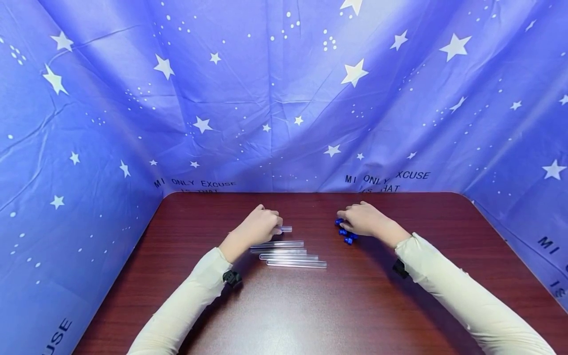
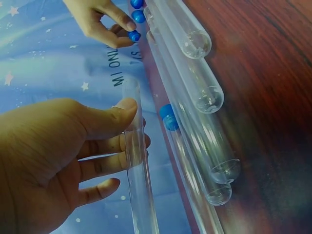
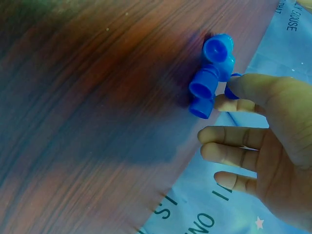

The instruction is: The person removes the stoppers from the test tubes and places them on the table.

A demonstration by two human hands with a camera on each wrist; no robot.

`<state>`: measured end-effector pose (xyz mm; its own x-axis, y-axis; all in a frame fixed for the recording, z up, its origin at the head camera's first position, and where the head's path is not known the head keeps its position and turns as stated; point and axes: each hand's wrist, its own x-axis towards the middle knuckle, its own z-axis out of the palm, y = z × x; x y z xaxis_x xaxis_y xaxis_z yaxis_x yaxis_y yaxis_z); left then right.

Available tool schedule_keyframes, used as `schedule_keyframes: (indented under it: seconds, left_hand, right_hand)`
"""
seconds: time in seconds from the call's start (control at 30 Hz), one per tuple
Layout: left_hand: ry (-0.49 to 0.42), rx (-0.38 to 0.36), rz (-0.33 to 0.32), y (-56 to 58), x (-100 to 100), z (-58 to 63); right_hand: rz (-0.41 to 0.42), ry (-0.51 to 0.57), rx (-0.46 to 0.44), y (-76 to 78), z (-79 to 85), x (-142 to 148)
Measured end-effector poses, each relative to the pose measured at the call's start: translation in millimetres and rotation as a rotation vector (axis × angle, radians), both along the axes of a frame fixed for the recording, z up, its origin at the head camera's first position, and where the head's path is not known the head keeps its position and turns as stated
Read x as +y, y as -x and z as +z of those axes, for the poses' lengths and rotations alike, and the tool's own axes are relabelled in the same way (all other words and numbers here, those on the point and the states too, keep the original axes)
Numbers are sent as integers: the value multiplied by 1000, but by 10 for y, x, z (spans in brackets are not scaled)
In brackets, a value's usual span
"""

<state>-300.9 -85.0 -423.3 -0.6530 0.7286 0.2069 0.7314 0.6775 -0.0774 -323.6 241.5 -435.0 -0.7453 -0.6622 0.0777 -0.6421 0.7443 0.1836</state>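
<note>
My left hand (image 1: 259, 227) grips a clear test tube (image 2: 141, 195) between thumb and fingers; in the left wrist view the tube's upper end stands just above the thumb. Several more clear test tubes (image 1: 296, 265) lie side by side on the table, nearer than that hand. One of them carries a blue cap (image 2: 169, 117) on its end. Across to the right, my right hand (image 1: 366, 219) pinches a blue cap (image 3: 230, 91) between thumb and index finger, its other fingers extended. Several loose blue caps (image 3: 203, 83) sit clustered beside those fingertips.
The dark red wooden table (image 1: 293, 315) reaches back to a blue curtain (image 1: 248, 98) with white stars and printed letters, which also hangs along both sides. A black wrist camera (image 1: 231, 278) sits at the left cuff, another dark device (image 1: 401, 268) at the right.
</note>
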Motion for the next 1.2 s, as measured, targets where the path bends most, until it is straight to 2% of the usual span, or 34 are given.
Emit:
schedule_keyframes:
  seconds: [0.5, 0.83, 1.2]
  left_hand:
    - [22, -6, 6, 43, 14, -110]
    - [37, -29, 12, -1, 66, -108]
    - [44, -34, -3, -3, 104, -159]
  right_hand:
    - [-7, 7, -3, -1, -37, -21]
    - [-13, 6, -14, 7, -48, -34]
    - [-21, 4, -18, 8, -37, -58]
